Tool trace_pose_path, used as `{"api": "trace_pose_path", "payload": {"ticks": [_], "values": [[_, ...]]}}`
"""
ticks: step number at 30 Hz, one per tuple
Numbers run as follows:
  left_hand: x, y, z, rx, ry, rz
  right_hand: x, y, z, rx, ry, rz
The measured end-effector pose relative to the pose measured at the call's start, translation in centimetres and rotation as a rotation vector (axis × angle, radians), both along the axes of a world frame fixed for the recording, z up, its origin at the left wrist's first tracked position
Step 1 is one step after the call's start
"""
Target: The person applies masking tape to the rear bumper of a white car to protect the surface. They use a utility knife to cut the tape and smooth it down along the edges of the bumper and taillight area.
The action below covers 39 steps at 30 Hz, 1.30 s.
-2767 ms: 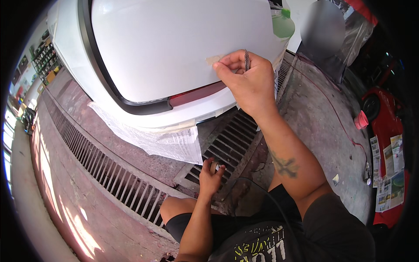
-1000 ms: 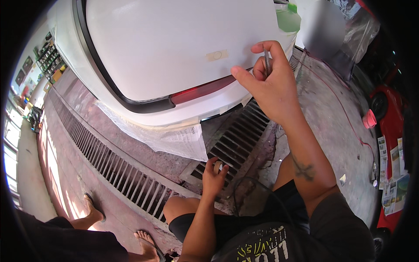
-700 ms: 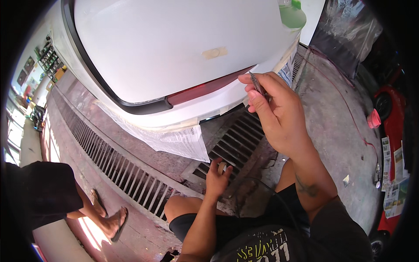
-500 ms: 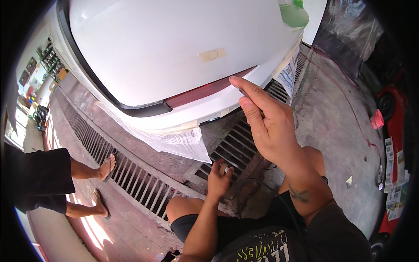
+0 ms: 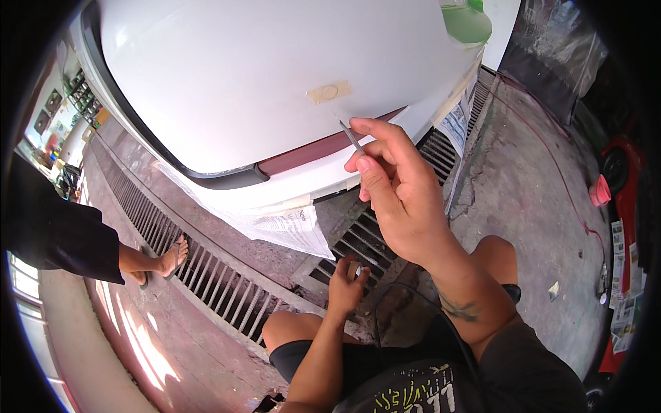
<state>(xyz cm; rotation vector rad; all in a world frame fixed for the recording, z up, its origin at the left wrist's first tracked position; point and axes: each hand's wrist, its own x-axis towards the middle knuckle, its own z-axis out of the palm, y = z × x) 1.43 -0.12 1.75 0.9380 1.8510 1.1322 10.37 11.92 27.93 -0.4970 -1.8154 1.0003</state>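
Note:
My right hand [image 5: 406, 189] is closed on a thin, pointed metal tool [image 5: 352, 139], pinched between thumb and fingers. Its tip points up and away over the white car panel [image 5: 227, 76], just above a dark red strip [image 5: 310, 151]. Whether the tip touches the panel I cannot tell. Low and nearer to me, my left hand [image 5: 344, 289] is curled around a small tan roll of what looks like masking tape [image 5: 354, 269]. A piece of masking tape with a round mark [image 5: 329, 91] sticks to the panel above the tool.
Newspaper masking [image 5: 292, 230] hangs from the bumper's lower edge. Metal floor grates [image 5: 368, 237] lie beneath and to the left. A person in sandals [image 5: 169, 260] stands at left. A green translucent container [image 5: 465, 24] sits at upper right; a pink cup [image 5: 599, 191] is at far right.
My right hand has drawn down and left, and its fingers have shifted, showing more of the pointed tool. My left hand stays put. The person at left has changed stance.

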Motion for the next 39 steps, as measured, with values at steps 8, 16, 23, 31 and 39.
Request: {"api": "trace_pose_path", "payload": {"ticks": [8,16,23,31,39], "values": [[-0.1,0.1,-1.4,0.012,-0.010,-0.004,-1.8,-0.2,0.3,-0.066,0.074,0.010],[-0.4,0.0,-1.3,0.034,0.026,-0.006,-2.3,-0.4,0.7,-0.135,0.112,0.048],[-0.5,-0.2,-1.0,0.037,0.011,-0.004,-2.3,-0.4,0.8,-0.156,0.129,0.066],[-0.5,-0.2,-0.6,0.040,0.014,-0.012,-1.9,-0.1,1.1,-0.138,0.109,0.026],[-0.6,-0.2,0.2,0.012,0.016,-0.005,-1.9,-0.1,1.1,-0.157,0.149,0.041]]}}
